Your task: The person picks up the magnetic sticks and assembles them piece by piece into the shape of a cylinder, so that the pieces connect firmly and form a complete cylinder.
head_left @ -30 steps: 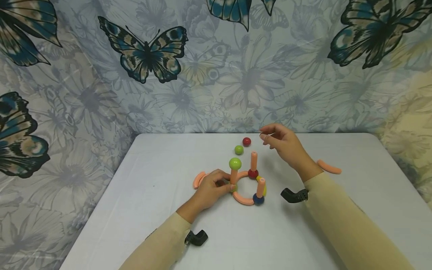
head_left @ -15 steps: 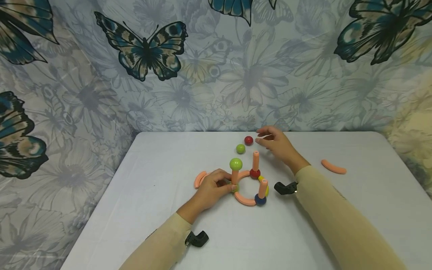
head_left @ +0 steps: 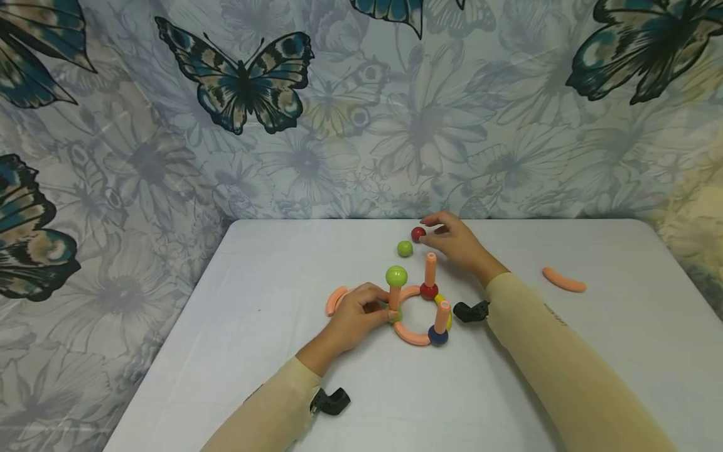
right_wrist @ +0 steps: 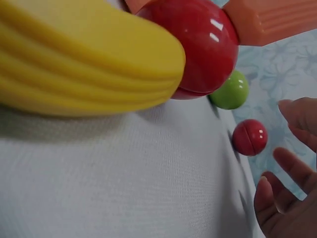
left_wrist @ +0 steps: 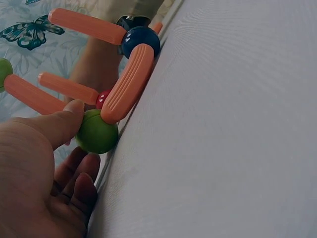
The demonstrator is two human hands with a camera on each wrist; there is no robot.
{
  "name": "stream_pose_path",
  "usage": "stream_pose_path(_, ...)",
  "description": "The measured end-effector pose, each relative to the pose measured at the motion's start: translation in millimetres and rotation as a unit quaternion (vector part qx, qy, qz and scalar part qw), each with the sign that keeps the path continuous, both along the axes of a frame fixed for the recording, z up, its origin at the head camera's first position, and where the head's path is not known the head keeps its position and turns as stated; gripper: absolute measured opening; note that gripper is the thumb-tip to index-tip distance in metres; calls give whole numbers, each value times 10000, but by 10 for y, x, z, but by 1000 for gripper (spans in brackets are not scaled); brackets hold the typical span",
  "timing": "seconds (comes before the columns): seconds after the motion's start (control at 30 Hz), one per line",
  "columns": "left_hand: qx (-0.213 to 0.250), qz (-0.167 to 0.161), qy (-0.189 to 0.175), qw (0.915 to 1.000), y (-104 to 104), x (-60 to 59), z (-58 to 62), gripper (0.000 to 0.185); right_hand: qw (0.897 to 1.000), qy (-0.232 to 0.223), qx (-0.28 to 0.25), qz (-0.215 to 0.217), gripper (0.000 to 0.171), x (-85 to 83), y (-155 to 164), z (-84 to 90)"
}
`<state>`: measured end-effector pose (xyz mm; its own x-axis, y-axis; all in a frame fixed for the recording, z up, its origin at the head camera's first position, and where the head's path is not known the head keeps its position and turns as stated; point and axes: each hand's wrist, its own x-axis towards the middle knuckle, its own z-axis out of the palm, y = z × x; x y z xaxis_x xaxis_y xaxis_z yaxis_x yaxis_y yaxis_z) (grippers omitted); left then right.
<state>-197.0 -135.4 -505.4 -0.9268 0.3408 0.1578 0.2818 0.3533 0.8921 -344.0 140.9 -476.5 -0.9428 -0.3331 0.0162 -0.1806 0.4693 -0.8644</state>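
On the white table a ring of curved peach sticks (head_left: pixel 412 339) and a yellow curved stick (right_wrist: pixel 89 59) is joined by balls, with straight peach sticks (head_left: pixel 431 271) upright on it. My left hand (head_left: pixel 353 317) pinches the lower green ball (left_wrist: pixel 97 133) of this ring between thumb and fingers. A larger-looking green ball (head_left: pixel 396 276) tops the stick above it. Red (head_left: pixel 429 291) and dark blue (head_left: pixel 437 336) balls form the other joints. My right hand (head_left: pixel 454 242) is at a loose red ball (right_wrist: pixel 250 137), thumb and fingers spread, with a gap visible in the right wrist view.
A loose green ball (head_left: pixel 405 248) lies just left of the loose red one, near the table's back edge. One curved peach stick (head_left: pixel 565 280) rests at the right. More curved peach sticks (head_left: pixel 336 301) lie left of the ring, partly behind my left hand.
My right hand has moved left and slightly down to the loose red ball. The left hand keeps its hold on the green ball. The whole view has shifted slightly.
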Motion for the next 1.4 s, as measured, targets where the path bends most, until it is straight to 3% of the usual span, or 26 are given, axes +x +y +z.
stream_pose_path(0.3,-10,104,-72,9999,6,5,1,20,9985,250,373,323,50,-79,-77,8)
stream_pose_path(0.53,-59,77,-100,9999,10,-2,7,22,9966,353,550,501,39,-102,-123,12)
stream_pose_path(0.77,-46,86,-39,9999,15,7,15,21,9954,230,869,333,27,-101,-72,-52)
stream_pose_path(1.1,-28,127,-95,9999,13,17,35,24,9971,2,753,-124,35,116,177,-58)
stream_pose_path(1.4,16,138,-165,9998,30,28,47,24,9988,-74,-188,-450,43,364,374,57)
